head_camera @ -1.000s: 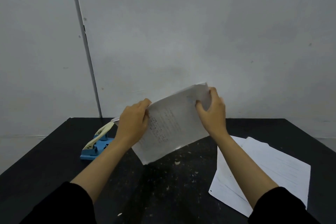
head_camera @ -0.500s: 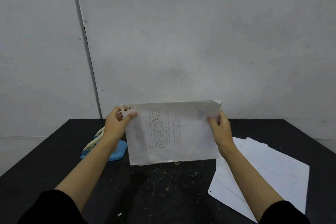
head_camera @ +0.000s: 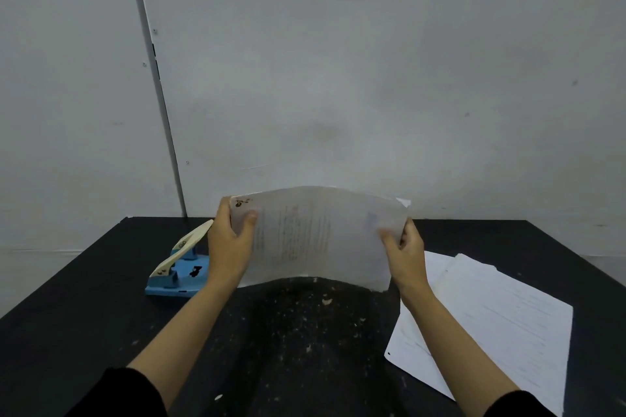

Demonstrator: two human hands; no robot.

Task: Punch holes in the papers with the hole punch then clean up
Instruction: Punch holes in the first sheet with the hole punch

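Note:
I hold a small stack of printed white papers (head_camera: 318, 237) upright above the middle of the black table (head_camera: 84, 308), its long side level and its middle bowed upward. My left hand (head_camera: 230, 244) grips the stack's left edge and my right hand (head_camera: 404, 247) grips its right edge. A blue hole punch (head_camera: 179, 267) with a cream lever stands on the table just left of my left hand, lever raised. More white papers (head_camera: 491, 325) lie flat in a loose pile at the right.
Small white paper bits (head_camera: 325, 301) are scattered over the table's middle, below the held stack. A grey wall (head_camera: 338, 78) rises right behind the table's far edge. A thin vertical strip (head_camera: 159, 95) runs down the wall at the left.
The stack was tilted, then turned level between both hands. Since then it has sunk slightly toward the table and bowed in the middle. The hole punch and flat pile have not moved.

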